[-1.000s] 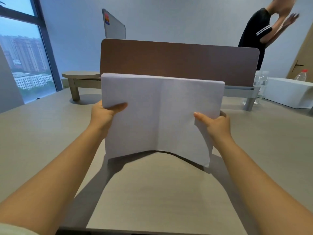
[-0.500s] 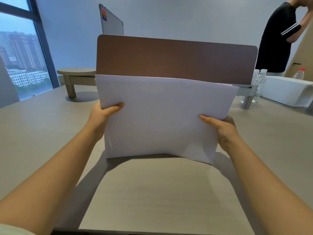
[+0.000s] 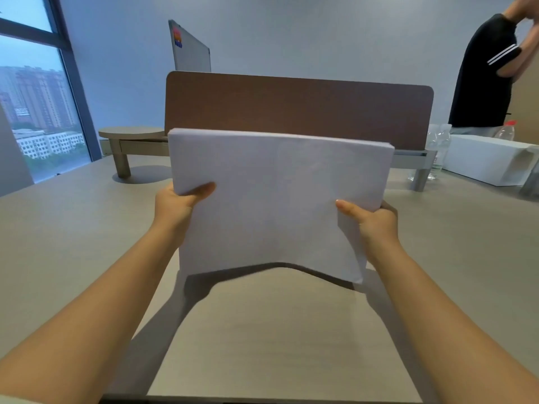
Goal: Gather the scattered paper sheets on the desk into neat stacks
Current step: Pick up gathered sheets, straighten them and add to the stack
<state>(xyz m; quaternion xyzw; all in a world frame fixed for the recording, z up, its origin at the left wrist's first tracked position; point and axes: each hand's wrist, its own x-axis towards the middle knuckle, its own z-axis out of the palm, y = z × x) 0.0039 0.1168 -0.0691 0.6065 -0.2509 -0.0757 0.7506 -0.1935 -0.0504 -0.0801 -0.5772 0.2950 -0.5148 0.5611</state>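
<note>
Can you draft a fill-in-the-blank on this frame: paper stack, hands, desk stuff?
1. The white paper stack is gripped by ____ hands, the left hand and the right hand.
2. The stack's bottom edge bows ____ in the middle.
3. Behind the stack stands a ____ desk divider panel.
4. The white rectangular box sits on the beige desk to the stack's ____.

Missing words: two; upward; brown; right

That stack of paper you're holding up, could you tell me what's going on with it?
A person holds the stack of white sheets upright over the desk, left hand gripping its left edge and right hand its right edge. The lower edge bows upward in the middle, so the sheets look mid-way through being squared up. Another person stands at the far right.
</note>
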